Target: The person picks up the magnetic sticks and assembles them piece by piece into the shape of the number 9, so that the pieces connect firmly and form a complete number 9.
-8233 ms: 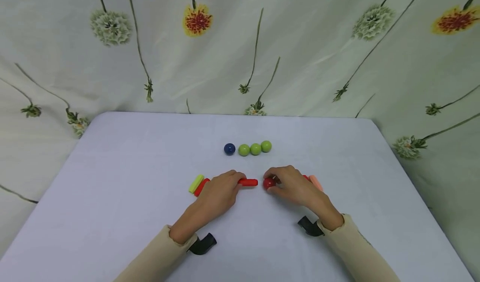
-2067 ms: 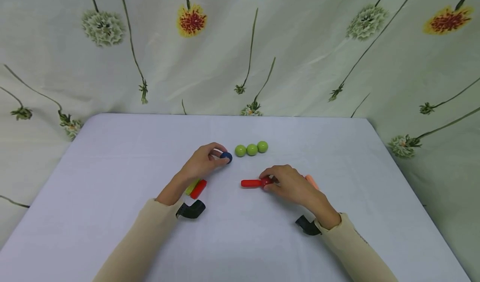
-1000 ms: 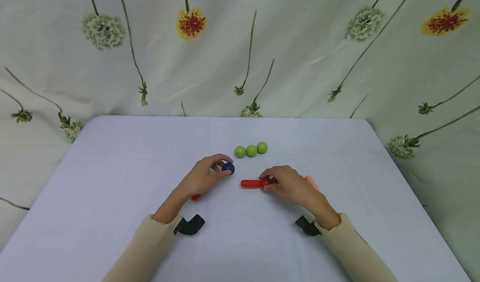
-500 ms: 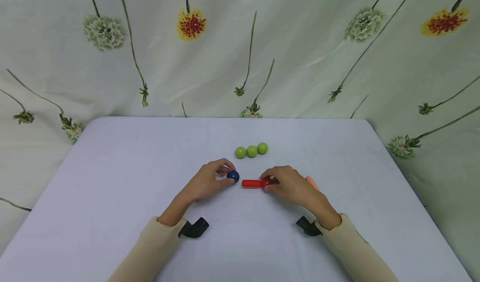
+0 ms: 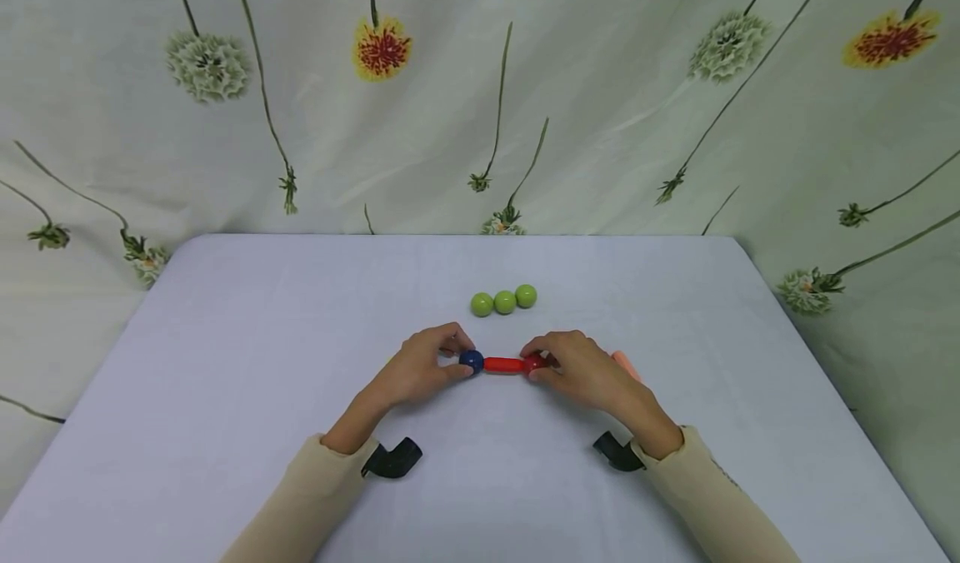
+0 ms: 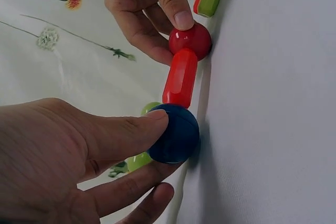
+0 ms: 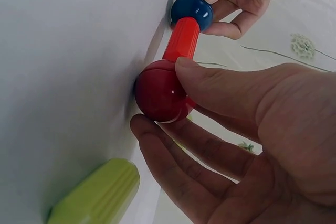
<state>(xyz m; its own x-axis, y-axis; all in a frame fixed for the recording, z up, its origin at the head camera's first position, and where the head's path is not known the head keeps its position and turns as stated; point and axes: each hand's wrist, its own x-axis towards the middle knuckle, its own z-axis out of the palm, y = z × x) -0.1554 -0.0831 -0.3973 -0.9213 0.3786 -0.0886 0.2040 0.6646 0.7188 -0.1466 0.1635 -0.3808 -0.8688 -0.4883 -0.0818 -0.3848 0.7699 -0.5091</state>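
Note:
My left hand (image 5: 422, 369) pinches a glossy blue ball (image 5: 471, 361) between thumb and fingers. The ball meets the left end of a short red ridged stick (image 5: 504, 366); whether it is fixed on, I cannot tell. At the stick's other end sits a dark red ball (image 5: 533, 364), pinched by my right hand (image 5: 581, 370). In the left wrist view the blue ball (image 6: 175, 134), the red stick (image 6: 180, 80) and the red ball (image 6: 190, 41) form one line. The right wrist view shows the red ball (image 7: 160, 91) close up, partly covered by the thumb.
Three green balls (image 5: 504, 301) lie in a row farther back on the white-covered table (image 5: 247, 338). A salmon stick (image 5: 626, 366) shows behind my right hand. A yellow-green stick (image 7: 97, 195) lies near that hand. Flowered cloth (image 5: 435, 130) hangs behind the table.
Earlier my left hand brought the red stick to the red ball and picked up the blue ball. Since then it has carried the blue ball toward me and right, to the stick's left end.

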